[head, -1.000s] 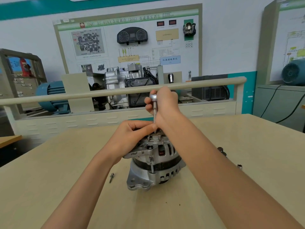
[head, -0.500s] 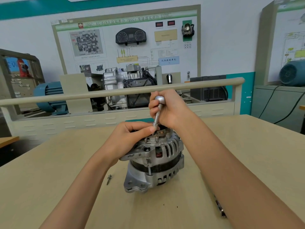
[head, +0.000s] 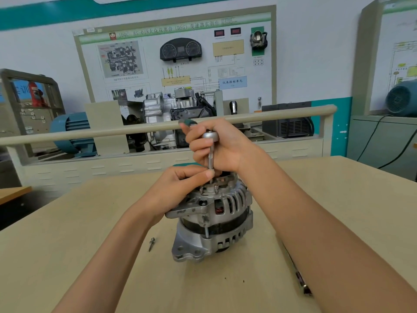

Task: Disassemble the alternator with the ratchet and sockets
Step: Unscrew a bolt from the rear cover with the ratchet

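Alternator (head: 212,220), standing on end at the middle of the tabletop (head: 67,256), slotted housing uppermost. Ratchet (head: 210,152) held upright above the alternator, its round head at the top and a knurled extension running down to the alternator's top face, where the tip is hidden behind the fingers. Right hand (head: 216,147) wrapped closed around the ratchet, the green handle end showing past its fingers on the far side. Left hand (head: 180,188) at the alternator's top left edge, thumb and forefinger pinching the lower end of the extension. A loose screw (head: 151,243) lies on the tabletop just left of the alternator's base. A slim metal tool (head: 301,282) lies to the alternator's right, partly under the right forearm. Behind the alternator, a rail (head: 112,131) and a training display board (head: 176,55).
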{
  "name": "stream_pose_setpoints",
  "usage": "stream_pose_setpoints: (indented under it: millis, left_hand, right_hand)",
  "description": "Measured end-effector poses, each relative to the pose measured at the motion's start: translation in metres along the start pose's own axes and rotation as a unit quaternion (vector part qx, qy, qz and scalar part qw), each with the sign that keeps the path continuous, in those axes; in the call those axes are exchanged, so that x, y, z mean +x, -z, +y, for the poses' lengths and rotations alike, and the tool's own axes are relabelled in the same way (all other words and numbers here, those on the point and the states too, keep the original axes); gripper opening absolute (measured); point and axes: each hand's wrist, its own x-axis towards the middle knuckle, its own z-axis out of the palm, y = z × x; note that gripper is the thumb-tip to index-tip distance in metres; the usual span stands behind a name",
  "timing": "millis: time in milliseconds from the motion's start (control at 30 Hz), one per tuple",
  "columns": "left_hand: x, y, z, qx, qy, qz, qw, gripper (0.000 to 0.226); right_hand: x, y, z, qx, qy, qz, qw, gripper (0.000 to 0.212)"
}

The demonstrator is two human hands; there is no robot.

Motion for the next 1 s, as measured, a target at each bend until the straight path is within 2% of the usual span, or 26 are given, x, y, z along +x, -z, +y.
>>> stream_pose_setpoints:
  millis: [100, 167, 200, 267, 333, 367, 433, 500, 567, 667, 767, 833, 900, 967, 1000]
  left_hand:
    - [-0.001, -0.001, -0.001, -0.012, -0.004, 0.012, 1.000, 0.022]
    - [0.000, -0.002, -0.001, -0.015, -0.014, 0.029, 0.999, 0.018]
    - [0.000, -0.003, -0.001, -0.016, -0.019, 0.032, 0.999, 0.018]
    - [0.001, -0.004, 0.000, -0.011, -0.029, 0.032, 0.999, 0.018]
    - [0.001, -0.005, 0.000, -0.002, -0.032, 0.038, 0.999, 0.019]
    - [0.001, -0.005, -0.001, -0.004, -0.032, 0.042, 0.999, 0.019]
    - [0.001, -0.005, -0.002, -0.013, -0.026, 0.047, 0.998, 0.019]
    - [0.001, -0.004, -0.001, -0.007, -0.014, 0.038, 0.999, 0.019]
    - [0.003, -0.001, 0.001, 0.009, -0.001, 0.004, 1.000, 0.022]
    - [0.003, 0.007, 0.005, 0.007, 0.038, -0.041, 0.998, 0.028]
    - [0.003, 0.007, 0.006, 0.009, 0.048, -0.033, 0.998, 0.028]
    - [0.002, 0.003, 0.003, 0.011, 0.019, -0.001, 1.000, 0.021]
    - [0.001, -0.002, 0.003, 0.014, -0.010, 0.017, 1.000, 0.015]
    - [0.001, -0.004, 0.004, 0.026, -0.020, 0.028, 0.999, 0.014]
    - [0.001, -0.004, 0.004, 0.038, -0.021, 0.035, 0.998, 0.023]
  right_hand:
    - [0.000, -0.003, 0.002, 0.002, -0.004, 0.005, 1.000, 0.022]
    - [0.003, -0.008, 0.005, 0.044, 0.036, 0.090, 0.994, 0.023]
    - [0.005, -0.010, 0.009, 0.051, 0.085, 0.159, 0.982, 0.023]
    - [0.010, -0.013, 0.018, 0.034, 0.217, 0.301, 0.928, 0.023]
    - [0.013, -0.015, 0.023, 0.020, 0.283, 0.356, 0.890, 0.029]
    - [0.013, -0.017, 0.023, 0.022, 0.279, 0.356, 0.891, 0.029]
    - [0.009, -0.018, 0.017, 0.012, 0.221, 0.326, 0.919, 0.024]
    - [0.005, -0.015, 0.008, -0.020, 0.122, 0.258, 0.958, 0.026]
    - [0.006, -0.010, 0.000, -0.038, 0.030, 0.158, 0.986, 0.025]
    - [0.008, -0.008, -0.005, -0.057, -0.055, 0.044, 0.996, 0.022]
    - [0.008, -0.008, -0.004, -0.048, -0.075, 0.016, 0.996, 0.023]
    - [0.006, -0.010, -0.003, -0.029, -0.052, 0.043, 0.997, 0.023]
    - [0.008, -0.013, 0.005, -0.015, 0.030, 0.146, 0.989, 0.024]
    - [0.013, -0.018, 0.015, -0.001, 0.173, 0.284, 0.943, 0.023]
    - [0.015, -0.019, 0.019, 0.011, 0.231, 0.334, 0.914, 0.027]
